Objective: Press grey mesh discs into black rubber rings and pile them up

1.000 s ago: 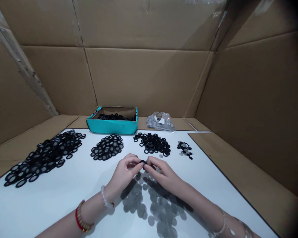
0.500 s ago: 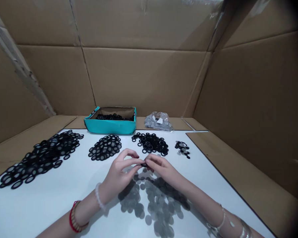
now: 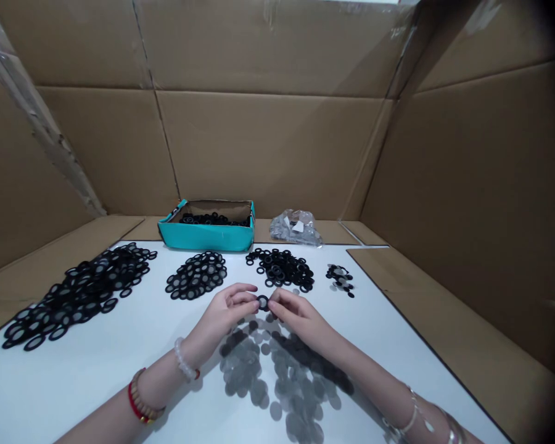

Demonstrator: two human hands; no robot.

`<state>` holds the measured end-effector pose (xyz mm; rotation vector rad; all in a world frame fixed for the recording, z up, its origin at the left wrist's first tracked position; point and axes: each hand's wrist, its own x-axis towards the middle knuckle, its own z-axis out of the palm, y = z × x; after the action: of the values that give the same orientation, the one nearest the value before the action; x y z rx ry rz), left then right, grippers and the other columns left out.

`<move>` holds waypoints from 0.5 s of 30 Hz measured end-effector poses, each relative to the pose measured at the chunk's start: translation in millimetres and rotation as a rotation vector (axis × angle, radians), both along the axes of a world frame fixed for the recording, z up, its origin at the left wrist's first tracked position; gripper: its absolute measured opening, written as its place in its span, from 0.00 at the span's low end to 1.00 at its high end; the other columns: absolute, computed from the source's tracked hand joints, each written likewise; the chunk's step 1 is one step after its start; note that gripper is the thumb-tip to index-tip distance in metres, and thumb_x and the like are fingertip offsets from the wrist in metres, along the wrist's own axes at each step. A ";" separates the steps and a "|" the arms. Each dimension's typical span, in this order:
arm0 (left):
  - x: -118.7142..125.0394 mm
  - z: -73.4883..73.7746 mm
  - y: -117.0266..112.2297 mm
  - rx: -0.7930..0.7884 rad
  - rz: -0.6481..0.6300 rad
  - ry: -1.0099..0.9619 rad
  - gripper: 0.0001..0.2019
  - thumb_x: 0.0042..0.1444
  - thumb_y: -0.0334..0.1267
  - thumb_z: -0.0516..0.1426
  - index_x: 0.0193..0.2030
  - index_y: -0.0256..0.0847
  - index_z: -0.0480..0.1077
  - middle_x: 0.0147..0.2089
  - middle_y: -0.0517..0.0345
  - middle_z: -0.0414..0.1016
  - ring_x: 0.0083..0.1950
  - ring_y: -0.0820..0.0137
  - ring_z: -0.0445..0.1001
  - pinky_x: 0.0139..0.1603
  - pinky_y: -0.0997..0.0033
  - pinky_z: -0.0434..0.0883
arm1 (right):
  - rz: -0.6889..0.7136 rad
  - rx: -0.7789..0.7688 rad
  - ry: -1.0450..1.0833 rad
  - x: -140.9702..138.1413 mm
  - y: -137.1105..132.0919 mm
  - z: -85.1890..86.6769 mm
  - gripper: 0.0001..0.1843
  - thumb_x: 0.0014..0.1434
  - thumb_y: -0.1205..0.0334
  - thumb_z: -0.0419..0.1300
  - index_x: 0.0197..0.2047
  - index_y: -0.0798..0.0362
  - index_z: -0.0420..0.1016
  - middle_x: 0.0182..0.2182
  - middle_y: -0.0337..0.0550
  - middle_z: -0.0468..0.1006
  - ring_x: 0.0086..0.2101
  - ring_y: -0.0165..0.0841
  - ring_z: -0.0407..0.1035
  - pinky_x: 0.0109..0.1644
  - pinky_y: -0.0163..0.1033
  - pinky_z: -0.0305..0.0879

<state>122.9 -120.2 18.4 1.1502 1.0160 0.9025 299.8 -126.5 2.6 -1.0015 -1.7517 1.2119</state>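
Observation:
Between my two hands a small black ring [image 3: 263,302] with a pale grey centre is held up, its face turned to me. My left hand [image 3: 234,306] pinches its left edge with thumb and fingers. On the right edge, my right hand [image 3: 292,308] pinches it too, fingertips together. Below the hands lies a loose spread of grey translucent discs [image 3: 300,382], partly in shadow. Just beyond my right hand is a heap of black rings [image 3: 284,266]. Past my left hand sits a pile of black rings with grey centres [image 3: 197,275].
A long heap of black rings with grey centres [image 3: 83,296] covers the left of the white table [image 3: 176,333]. A teal box [image 3: 206,237] of black rings and a clear plastic bag [image 3: 296,228] stand behind. Small mixed parts [image 3: 341,280] lie right. Cardboard walls [image 3: 268,148] enclose the table.
The ring has turned from nearly edge-on to facing me, so its grey centre shows. My left hand has shifted slightly, its fingers more curled; the right has barely moved.

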 end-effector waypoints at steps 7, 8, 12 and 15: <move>-1.7 -5.1 0.7 -0.158 -0.100 -0.252 0.11 0.49 0.33 0.60 0.40 0.34 0.71 0.38 0.51 0.73 0.39 0.67 0.73 0.45 0.67 0.68 | 0.074 0.005 0.068 1.6 2.2 -4.4 0.14 0.61 0.52 0.51 0.30 0.53 0.64 0.26 0.36 0.62 0.30 0.30 0.58 0.35 0.34 0.54; -2.0 -5.9 1.4 -0.172 -0.138 -0.283 0.09 0.48 0.31 0.60 0.38 0.33 0.71 0.37 0.51 0.73 0.38 0.67 0.73 0.45 0.68 0.68 | 0.092 -0.003 0.083 2.1 2.7 -4.8 0.14 0.61 0.52 0.51 0.30 0.53 0.64 0.27 0.36 0.63 0.30 0.30 0.58 0.35 0.34 0.54; -2.4 -5.5 1.7 -0.131 -0.155 -0.249 0.08 0.48 0.32 0.60 0.37 0.34 0.71 0.36 0.52 0.73 0.38 0.67 0.73 0.43 0.69 0.68 | 0.113 -0.015 0.062 2.6 4.3 -5.6 0.15 0.61 0.51 0.51 0.30 0.53 0.65 0.26 0.36 0.62 0.29 0.30 0.58 0.35 0.34 0.55; -1.5 -4.0 0.8 -0.053 -0.054 -0.123 0.11 0.47 0.34 0.61 0.39 0.36 0.70 0.38 0.53 0.73 0.39 0.67 0.73 0.43 0.70 0.68 | 0.052 0.025 -0.003 0.9 5.3 -7.4 0.14 0.60 0.52 0.52 0.30 0.53 0.65 0.26 0.36 0.62 0.28 0.30 0.58 0.33 0.34 0.54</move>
<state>121.5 -119.4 14.4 1.0595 0.8994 0.8871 300.7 -121.2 -4.8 -0.9494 -1.8008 1.2187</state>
